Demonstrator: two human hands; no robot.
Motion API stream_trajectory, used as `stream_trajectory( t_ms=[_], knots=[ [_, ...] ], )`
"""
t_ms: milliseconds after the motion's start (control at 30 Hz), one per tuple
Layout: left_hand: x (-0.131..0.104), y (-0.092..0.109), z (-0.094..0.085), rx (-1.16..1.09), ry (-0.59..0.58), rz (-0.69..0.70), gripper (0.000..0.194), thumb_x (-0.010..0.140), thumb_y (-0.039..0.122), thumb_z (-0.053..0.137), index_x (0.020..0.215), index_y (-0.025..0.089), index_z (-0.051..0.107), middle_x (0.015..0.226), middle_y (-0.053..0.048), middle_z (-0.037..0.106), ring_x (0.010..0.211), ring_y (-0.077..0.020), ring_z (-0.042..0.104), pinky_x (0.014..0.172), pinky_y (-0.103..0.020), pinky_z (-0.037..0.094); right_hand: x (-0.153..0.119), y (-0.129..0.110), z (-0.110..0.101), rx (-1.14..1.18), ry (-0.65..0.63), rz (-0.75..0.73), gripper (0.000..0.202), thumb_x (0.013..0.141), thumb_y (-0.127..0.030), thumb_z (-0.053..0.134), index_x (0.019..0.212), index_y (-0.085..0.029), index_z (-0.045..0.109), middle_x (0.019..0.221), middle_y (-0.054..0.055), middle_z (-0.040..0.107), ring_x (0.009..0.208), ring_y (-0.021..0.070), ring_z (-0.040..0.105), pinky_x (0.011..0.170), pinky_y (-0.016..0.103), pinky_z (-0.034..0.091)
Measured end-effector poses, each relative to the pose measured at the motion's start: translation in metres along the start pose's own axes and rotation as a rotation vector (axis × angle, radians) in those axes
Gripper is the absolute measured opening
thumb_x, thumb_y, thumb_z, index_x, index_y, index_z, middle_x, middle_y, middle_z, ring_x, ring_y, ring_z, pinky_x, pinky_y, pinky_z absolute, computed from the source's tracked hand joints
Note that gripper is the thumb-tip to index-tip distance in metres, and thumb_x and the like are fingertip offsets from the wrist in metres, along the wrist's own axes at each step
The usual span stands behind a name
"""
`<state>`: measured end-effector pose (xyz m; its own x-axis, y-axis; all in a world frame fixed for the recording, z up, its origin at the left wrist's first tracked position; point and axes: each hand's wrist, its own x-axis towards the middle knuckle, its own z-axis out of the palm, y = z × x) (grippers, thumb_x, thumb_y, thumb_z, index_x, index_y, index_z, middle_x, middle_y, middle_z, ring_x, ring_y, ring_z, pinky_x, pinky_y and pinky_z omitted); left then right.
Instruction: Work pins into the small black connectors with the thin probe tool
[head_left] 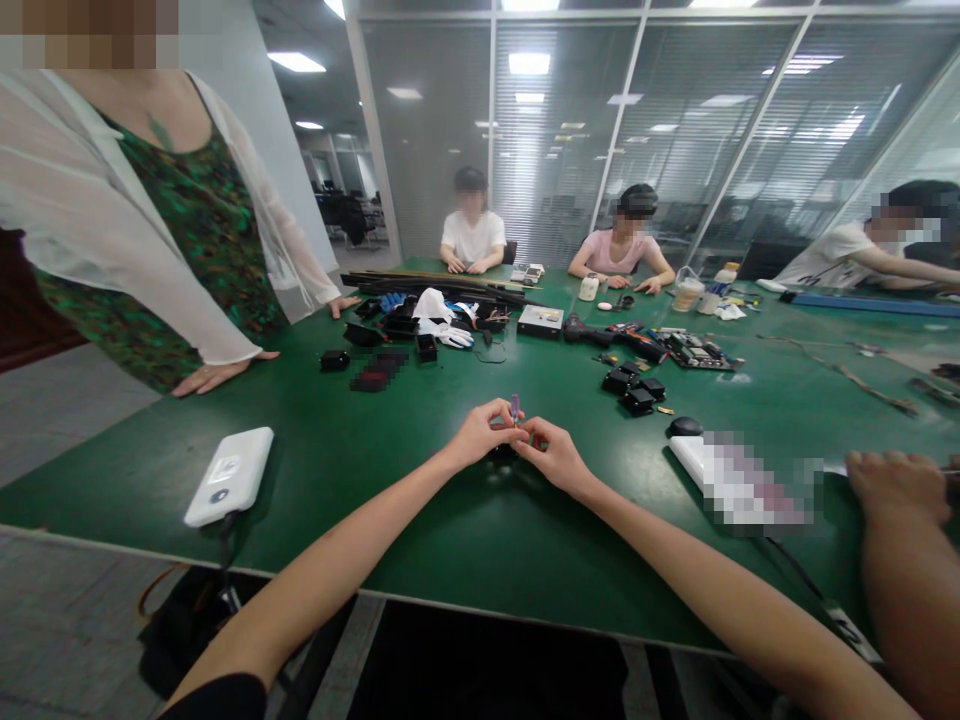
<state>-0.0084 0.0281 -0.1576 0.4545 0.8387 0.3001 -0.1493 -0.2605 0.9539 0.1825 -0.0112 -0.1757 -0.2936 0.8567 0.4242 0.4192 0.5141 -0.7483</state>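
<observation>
A small screwdriver [515, 403] with a clear purple handle stands upright between my two hands, tip down. My left hand [478, 432] is closed, its fingers pinched about the screwdriver just under the top of the handle. Facing it, my right hand [557, 455] is closed too, thumb and fingertips together beside the shaft; what they pinch is hidden. Under the fingers a small black part [504, 452] shows at the table, mostly covered by my hands.
Several black boxes [637, 400] lie ahead right, near a circuit board [697, 350] and power drill [592, 330]. White power banks sit left [231, 477] and right [686, 455]. Gloves [446, 330] lie farther back. A person stands left; a neighbour's hand [898, 485] is at right.
</observation>
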Motion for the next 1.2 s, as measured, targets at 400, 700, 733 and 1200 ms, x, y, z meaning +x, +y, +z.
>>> stream_trajectory(
  t_ms=[400,700,733,1200],
  knots=[
    [0.000,-0.002,-0.007,0.036,-0.129,0.029,0.033,0.077,0.040,0.081,0.092,0.014,0.068,0.116,-0.010,0.066,0.106,-0.0229,0.066,0.097,-0.039,0.054,0.002,0.001,-0.001,-0.017,0.032,-0.044,0.024,0.097,-0.042,0.063,0.089,-0.020,0.072,0.083,0.002,0.061,0.073,0.0161,0.054,0.067,0.028,0.042],
    [0.001,-0.001,-0.014,0.076,-0.167,0.099,0.028,0.085,0.041,0.074,0.093,0.014,0.075,0.117,-0.013,0.069,0.112,-0.0253,0.064,0.098,-0.038,0.051,0.000,-0.005,-0.004,-0.022,0.000,-0.051,0.026,0.099,-0.041,0.059,0.095,-0.021,0.075,0.084,0.003,0.060,0.075,0.0169,0.057,0.070,0.028,0.045],
    [0.001,-0.003,-0.012,0.062,-0.143,0.087,0.029,0.083,0.042,0.076,0.090,0.014,0.073,0.115,-0.013,0.069,0.111,-0.0249,0.064,0.098,-0.038,0.051,0.000,-0.005,-0.004,-0.022,-0.005,-0.045,0.026,0.099,-0.041,0.059,0.094,-0.021,0.074,0.085,0.003,0.061,0.076,0.0169,0.058,0.070,0.028,0.045],
    [-0.001,-0.006,-0.002,-0.005,-0.051,-0.023,0.038,0.072,0.042,0.085,0.087,0.014,0.065,0.108,-0.009,0.071,0.099,-0.0208,0.068,0.095,-0.039,0.055,0.000,0.003,-0.002,0.019,0.014,-0.034,0.023,0.096,-0.041,0.065,0.087,-0.020,0.071,0.084,0.003,0.064,0.077,0.0174,0.057,0.071,0.028,0.045]
  ],
)
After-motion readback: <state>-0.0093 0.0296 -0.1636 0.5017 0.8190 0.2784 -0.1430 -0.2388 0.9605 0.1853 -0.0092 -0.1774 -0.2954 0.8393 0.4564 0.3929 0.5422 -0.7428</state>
